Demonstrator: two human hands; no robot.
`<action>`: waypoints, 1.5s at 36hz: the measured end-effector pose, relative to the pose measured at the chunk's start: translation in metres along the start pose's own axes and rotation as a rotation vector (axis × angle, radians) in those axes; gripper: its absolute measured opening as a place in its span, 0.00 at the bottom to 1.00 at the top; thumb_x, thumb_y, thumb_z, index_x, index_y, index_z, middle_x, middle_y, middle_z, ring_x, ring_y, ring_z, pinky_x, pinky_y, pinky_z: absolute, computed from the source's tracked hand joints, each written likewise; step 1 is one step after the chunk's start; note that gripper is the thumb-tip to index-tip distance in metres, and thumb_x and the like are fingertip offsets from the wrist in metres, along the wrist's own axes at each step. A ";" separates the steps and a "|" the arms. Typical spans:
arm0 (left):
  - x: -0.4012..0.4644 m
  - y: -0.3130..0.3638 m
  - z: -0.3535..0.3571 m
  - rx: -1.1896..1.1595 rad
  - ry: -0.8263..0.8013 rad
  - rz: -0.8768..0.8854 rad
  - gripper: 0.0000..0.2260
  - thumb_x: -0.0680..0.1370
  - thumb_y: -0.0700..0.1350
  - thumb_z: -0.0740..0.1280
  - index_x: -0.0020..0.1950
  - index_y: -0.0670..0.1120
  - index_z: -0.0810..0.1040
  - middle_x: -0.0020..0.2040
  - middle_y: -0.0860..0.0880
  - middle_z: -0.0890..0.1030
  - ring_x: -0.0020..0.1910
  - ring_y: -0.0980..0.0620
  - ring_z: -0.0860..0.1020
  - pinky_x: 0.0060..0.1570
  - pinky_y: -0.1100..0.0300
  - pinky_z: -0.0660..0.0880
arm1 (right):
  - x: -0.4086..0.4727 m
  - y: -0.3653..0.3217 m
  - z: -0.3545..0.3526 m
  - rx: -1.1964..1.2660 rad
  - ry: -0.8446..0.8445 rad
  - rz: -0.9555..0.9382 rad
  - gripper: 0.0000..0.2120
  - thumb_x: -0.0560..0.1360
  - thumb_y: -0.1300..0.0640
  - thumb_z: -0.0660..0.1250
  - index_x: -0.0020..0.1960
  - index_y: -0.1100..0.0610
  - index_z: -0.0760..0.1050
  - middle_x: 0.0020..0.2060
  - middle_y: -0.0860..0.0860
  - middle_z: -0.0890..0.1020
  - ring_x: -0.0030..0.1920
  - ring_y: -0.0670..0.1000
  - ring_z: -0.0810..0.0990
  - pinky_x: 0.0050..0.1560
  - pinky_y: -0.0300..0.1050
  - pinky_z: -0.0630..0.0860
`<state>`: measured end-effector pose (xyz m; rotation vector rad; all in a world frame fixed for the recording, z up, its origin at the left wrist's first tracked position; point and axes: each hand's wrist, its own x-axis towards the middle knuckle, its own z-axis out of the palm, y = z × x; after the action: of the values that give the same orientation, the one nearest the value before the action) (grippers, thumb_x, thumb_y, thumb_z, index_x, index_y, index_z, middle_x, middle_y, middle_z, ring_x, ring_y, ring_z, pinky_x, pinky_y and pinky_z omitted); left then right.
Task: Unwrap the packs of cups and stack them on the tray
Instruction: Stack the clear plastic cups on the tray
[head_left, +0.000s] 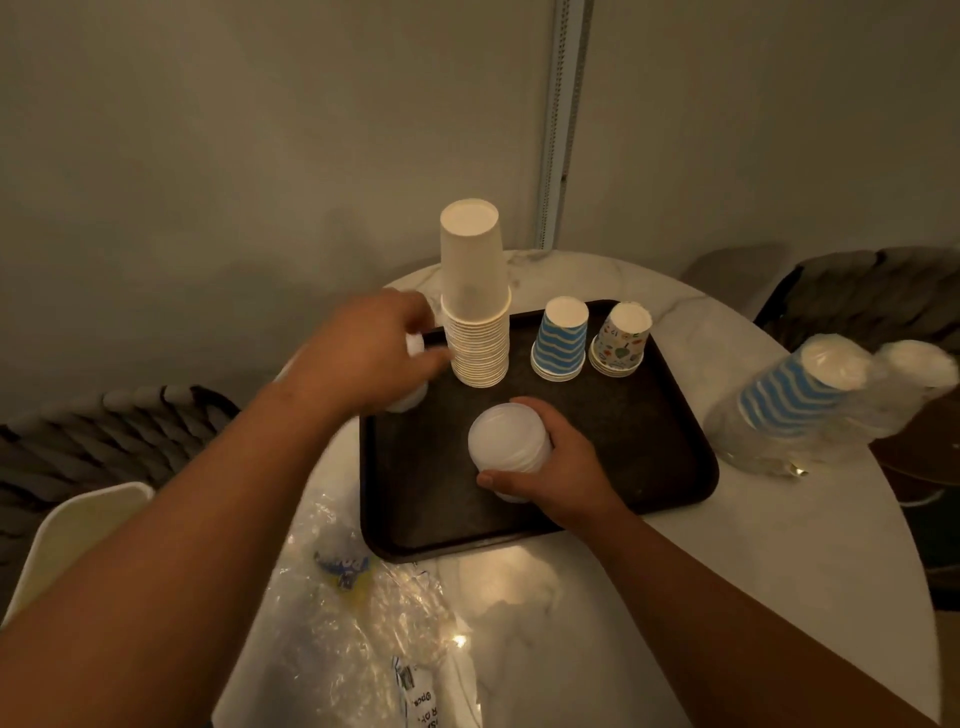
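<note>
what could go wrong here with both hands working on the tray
The left hand, holding a white plastic cup, is right beside the tall stack of plain white paper cups; a nudge could topple it. The right hand grips a short stack of translucent plastic cups near the dark rectangular tray front edge, where it might slip off.

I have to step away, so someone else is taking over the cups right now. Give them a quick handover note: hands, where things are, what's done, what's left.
Left hand: grips a white plastic cup at the tray's left edge.
Right hand: grips a short stack of white plastic cups on the tray.
Done: tall plain paper stack, blue-wave stack and patterned stack stand upside down at the tray's far side; empty wrappers lie on the near table.
Left: finish the white cups, then unwrap the packs right of the tray.
</note>
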<state>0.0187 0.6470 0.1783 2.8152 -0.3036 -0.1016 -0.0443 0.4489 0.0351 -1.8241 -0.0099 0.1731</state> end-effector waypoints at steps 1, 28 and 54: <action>-0.008 0.012 0.005 -0.063 -0.028 0.011 0.14 0.74 0.55 0.72 0.53 0.48 0.79 0.49 0.49 0.80 0.48 0.49 0.78 0.49 0.53 0.77 | -0.001 -0.004 -0.003 0.005 -0.016 -0.011 0.37 0.58 0.57 0.84 0.62 0.45 0.72 0.56 0.42 0.78 0.55 0.38 0.76 0.47 0.27 0.74; -0.043 0.108 0.066 -0.919 -0.260 -0.427 0.24 0.66 0.56 0.78 0.53 0.41 0.78 0.46 0.43 0.84 0.45 0.43 0.85 0.48 0.45 0.82 | -0.042 -0.039 -0.079 0.405 -0.132 0.018 0.37 0.62 0.69 0.78 0.67 0.51 0.72 0.57 0.44 0.78 0.56 0.47 0.80 0.51 0.47 0.81; -0.011 -0.021 0.016 -0.725 -0.207 -0.445 0.26 0.66 0.56 0.78 0.59 0.52 0.74 0.56 0.47 0.78 0.52 0.45 0.79 0.44 0.52 0.81 | 0.012 -0.038 0.023 0.381 0.020 0.045 0.27 0.62 0.63 0.80 0.54 0.41 0.76 0.57 0.45 0.75 0.57 0.48 0.75 0.50 0.43 0.79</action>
<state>0.0111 0.6647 0.1573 2.0987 0.2773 -0.4926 -0.0317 0.4820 0.0647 -1.4462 0.0740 0.1752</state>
